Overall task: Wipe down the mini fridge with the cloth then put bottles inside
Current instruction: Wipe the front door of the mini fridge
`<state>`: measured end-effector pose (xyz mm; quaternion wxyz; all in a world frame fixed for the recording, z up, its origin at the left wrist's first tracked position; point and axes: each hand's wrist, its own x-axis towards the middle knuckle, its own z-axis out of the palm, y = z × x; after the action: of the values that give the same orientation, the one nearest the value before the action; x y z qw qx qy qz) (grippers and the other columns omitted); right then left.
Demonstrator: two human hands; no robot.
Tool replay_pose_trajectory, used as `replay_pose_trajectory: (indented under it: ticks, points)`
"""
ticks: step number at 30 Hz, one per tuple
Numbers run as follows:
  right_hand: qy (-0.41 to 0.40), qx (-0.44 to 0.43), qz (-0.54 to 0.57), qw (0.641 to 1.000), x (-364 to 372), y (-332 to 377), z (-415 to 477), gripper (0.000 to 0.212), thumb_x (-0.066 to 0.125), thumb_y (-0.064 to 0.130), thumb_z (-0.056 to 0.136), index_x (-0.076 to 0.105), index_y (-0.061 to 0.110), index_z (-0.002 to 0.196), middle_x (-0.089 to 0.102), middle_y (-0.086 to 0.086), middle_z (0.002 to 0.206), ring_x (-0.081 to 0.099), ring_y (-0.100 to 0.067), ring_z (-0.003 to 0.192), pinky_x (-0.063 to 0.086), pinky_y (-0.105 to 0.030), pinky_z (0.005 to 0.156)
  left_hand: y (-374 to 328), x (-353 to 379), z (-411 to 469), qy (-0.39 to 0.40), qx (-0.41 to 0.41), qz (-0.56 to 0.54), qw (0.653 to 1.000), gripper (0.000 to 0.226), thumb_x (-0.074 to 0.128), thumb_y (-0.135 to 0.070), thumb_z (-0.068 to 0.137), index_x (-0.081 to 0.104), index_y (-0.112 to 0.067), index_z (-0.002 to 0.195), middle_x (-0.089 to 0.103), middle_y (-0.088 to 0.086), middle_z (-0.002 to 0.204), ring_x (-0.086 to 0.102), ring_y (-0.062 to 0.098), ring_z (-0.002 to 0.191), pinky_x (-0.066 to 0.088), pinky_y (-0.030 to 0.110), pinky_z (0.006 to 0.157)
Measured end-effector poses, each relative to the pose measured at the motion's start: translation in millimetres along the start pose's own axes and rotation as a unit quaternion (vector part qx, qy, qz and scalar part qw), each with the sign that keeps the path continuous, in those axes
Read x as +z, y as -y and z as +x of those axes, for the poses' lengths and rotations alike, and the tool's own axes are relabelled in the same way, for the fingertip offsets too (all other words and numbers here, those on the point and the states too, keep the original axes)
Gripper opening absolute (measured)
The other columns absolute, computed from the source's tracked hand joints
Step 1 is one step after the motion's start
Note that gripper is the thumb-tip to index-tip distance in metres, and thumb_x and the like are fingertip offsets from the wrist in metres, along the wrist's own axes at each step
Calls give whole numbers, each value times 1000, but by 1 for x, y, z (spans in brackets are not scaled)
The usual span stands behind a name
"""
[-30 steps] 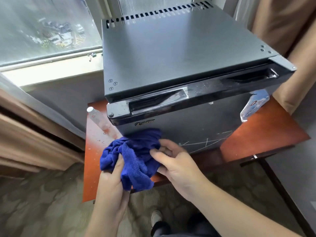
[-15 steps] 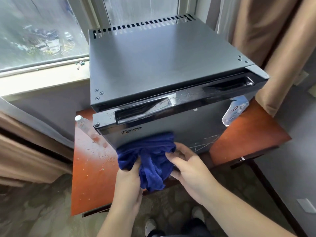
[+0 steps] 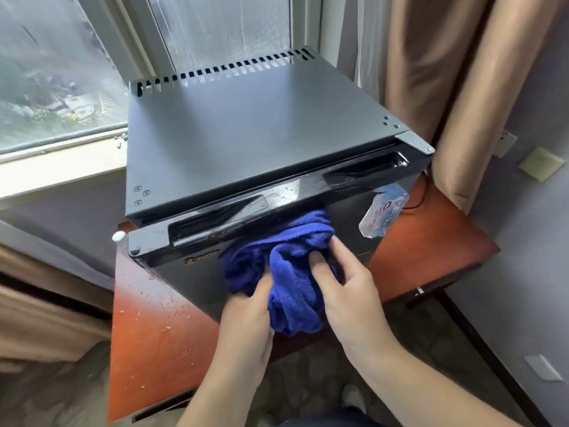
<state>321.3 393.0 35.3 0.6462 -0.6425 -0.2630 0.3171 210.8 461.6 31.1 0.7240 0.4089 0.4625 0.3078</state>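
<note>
Your left hand (image 3: 246,315) and right hand (image 3: 348,291) both clutch the bunched, fluffy blue cloth (image 3: 286,266) at frame centre, pressed against the smooth dark door of the boxy mini fridge (image 3: 252,131); a crinkled plastic bottle (image 3: 383,215) lies right of it.

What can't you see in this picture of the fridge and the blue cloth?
From the head view:
- Inside of the mini fridge: hidden, the door is shut.
- Bottle on the left: only its white cap shows; the fridge hides the rest.
- Bottle on the right: label too blurred to read.
- Left hand fingers: buried in the blue cloth.
- Door behind the cloth: covered, so dirt there can't be judged.
</note>
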Motion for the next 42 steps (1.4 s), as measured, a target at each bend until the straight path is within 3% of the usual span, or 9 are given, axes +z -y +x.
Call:
replay_pose_trajectory:
  ticks: [3, 5, 8, 11, 16, 22, 27, 36, 42]
  points:
    - [57, 3, -56, 997, 6, -4, -1, 31, 64, 22, 102, 71, 40, 126, 72, 11, 119, 66, 2, 115, 50, -23, 106, 14, -13, 4, -82, -40, -61, 994, 24, 43, -13, 105, 61, -10, 89, 73, -7, 57, 72, 3, 65, 54, 20, 55]
    - [88, 10, -64, 994, 10, -8, -3, 35, 65, 20, 101, 70, 40, 129, 70, 11, 119, 64, 5, 116, 48, -17, 105, 17, -20, 5, -84, -59, -96, 990, 26, 32, -7, 107, 56, -13, 99, 74, -10, 61, 69, 10, 93, 52, 23, 66]
    - [89, 17, -60, 994, 9, -11, -3, 38, 64, 20, 101, 66, 40, 134, 68, 16, 123, 61, 10, 120, 47, -15, 107, 15, -15, 4, -105, -40, -87, 990, 24, 36, -15, 107, 60, -12, 104, 72, 4, 77, 62, 19, 87, 47, 48, 99]
    - [48, 2, -50, 998, -1, -7, 0, 37, 63, 23, 102, 64, 50, 127, 69, 22, 124, 59, 15, 119, 46, -11, 104, 8, 4, 1, -62, -37, -23, 997, 74, 56, -66, 85, 64, 2, 113, 60, 18, 73, 61, 27, 77, 45, 54, 101]
    - [6, -7, -19, 1000, -25, -3, 11, 32, 59, 24, 104, 67, 38, 132, 73, 24, 123, 64, 7, 119, 51, -20, 105, 0, 23, 2, 5, -31, 16, 999, 28, 71, -32, 92, 78, -5, 93, 74, 31, 97, 68, 55, 94, 51, 69, 84]
    - [33, 31, -63, 997, -17, -32, 10, 32, 62, 20, 102, 66, 48, 118, 71, 12, 121, 62, 15, 112, 43, -4, 95, 29, 7, 13, -42, -97, -19, 994, 14, 53, -19, 103, 62, -10, 96, 78, -1, 75, 75, 14, 70, 56, 28, 64]
    - [161, 134, -149, 966, -1, -82, -1, 48, 66, 28, 99, 56, 48, 142, 59, 7, 134, 57, -4, 128, 43, -25, 114, 59, -36, 19, -133, -181, -125, 966, 19, 50, -20, 104, 66, -11, 108, 66, 22, 129, 64, 33, 111, 52, 42, 86]
    - [203, 218, -160, 941, -15, -118, 15, 86, 74, 65, 69, 48, 46, 149, 56, 12, 146, 56, -8, 135, 45, -37, 117, 69, -33, 35, -34, -196, -153, 968, 40, 49, -17, 95, 63, -5, 130, 71, 17, 125, 66, 35, 118, 48, 47, 104]
    - [100, 183, -126, 970, -90, -118, 47, 43, 70, 20, 91, 65, 33, 132, 75, 17, 120, 69, 2, 112, 53, -19, 95, 101, 47, 71, 41, -202, -73, 976, 35, 49, -20, 101, 65, -4, 129, 70, 18, 126, 67, 30, 116, 50, 47, 105]
